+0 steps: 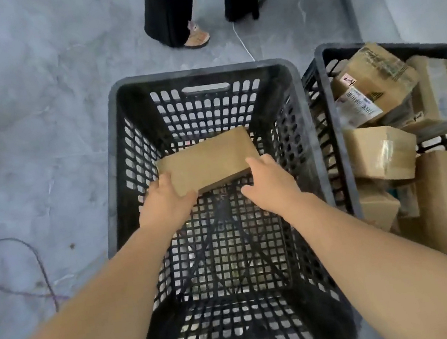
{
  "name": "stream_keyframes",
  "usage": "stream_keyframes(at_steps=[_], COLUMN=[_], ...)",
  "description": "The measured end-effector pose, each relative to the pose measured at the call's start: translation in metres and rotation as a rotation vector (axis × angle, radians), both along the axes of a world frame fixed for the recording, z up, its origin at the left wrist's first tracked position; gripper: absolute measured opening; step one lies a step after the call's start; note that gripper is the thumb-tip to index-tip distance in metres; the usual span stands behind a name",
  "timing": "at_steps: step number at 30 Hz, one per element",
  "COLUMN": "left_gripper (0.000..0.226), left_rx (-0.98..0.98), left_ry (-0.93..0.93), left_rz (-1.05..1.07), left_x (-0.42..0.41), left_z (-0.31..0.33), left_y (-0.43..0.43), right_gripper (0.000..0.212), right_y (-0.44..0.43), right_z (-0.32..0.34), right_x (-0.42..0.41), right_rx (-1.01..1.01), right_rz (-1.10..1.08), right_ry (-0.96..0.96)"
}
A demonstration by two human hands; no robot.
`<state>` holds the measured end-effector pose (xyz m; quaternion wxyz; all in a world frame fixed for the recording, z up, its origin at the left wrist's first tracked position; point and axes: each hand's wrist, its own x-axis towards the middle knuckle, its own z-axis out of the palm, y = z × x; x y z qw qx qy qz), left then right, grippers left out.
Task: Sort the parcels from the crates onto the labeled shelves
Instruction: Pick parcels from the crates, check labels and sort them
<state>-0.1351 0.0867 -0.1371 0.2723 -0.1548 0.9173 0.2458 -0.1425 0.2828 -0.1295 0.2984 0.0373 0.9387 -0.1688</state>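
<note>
Both arms reach down into a black crate (pixel 201 71) with mesh walls. One brown parcel (pixel 206 159), flat and plain, is inside it toward the far half, tilted with its right end higher. It lies just beyond both hands and between them. The left hand (pixel 166 197) grips the parcel's near left corner, fingers curled round the edge. The right hand (pixel 271 182) grips the near right corner, one finger on the top face and the rest curled at the edge below. Cannot tell whether the parcel touches the crate bottom. A second crate (pixel 332 122) stands just beside on the right, touching or nearly so, piled with cardboard boxes (pixel 381 154), some with labels. Grey floor (pixel 31 111); a thin cable (pixel 37 257) loops at left. Another person's legs (pixel 170 7) in black trousers stand beyond the crates
</note>
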Motion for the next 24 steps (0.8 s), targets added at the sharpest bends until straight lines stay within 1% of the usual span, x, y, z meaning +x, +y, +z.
stream_keyframes(at_steps=[2,4,8,12,14,16,18,20,24], left_gripper=[0.077,0.079,0.081,0.08,0.075,0.069,0.068,0.066,0.071], left_rx=[0.004,-0.006,-0.013,0.149,0.241,0.282,0.266,0.244,0.293], left_ry=[-0.007,-0.024,-0.072,-0.105,-0.123,-0.122,-0.146,-0.152,-0.118], left_rz=[0.028,0.069,0.221,0.351,0.451,0.544,0.587,0.601,0.567], left_x=[-0.01,-0.021,-0.038,-0.039,-0.038,-0.038,-0.035,-0.03,-0.016], left_z=[-0.024,-0.045,-0.084,-0.113,-0.119,-0.116,-0.103,-0.081,-0.024], left_y=[0.002,0.002,-0.002,-0.005,-0.007,-0.007,-0.003,0.0,0.001], right_gripper=[0.05,0.062,0.084,0.1,0.099,0.094,0.092,0.092,0.092], right_y=[-0.002,-0.002,0.0,0.0,0.0,0.001,0.001,0.002,0.0], right_z=[-0.022,-0.043,-0.082,-0.107,-0.113,-0.11,-0.098,-0.078,-0.02], right_x=[-0.016,-0.03,-0.052,-0.06,-0.06,-0.057,-0.051,-0.044,-0.031], right_rx=[0.023,0.039,0.053,-0.001,-0.024,-0.032,-0.029,-0.041,-0.087], right_rz=[-0.037,-0.084,-0.191,-0.307,-0.357,-0.416,-0.443,-0.459,-0.466], right_ry=[-0.006,-0.02,-0.044,-0.124,-0.135,-0.131,-0.125,-0.104,-0.05])
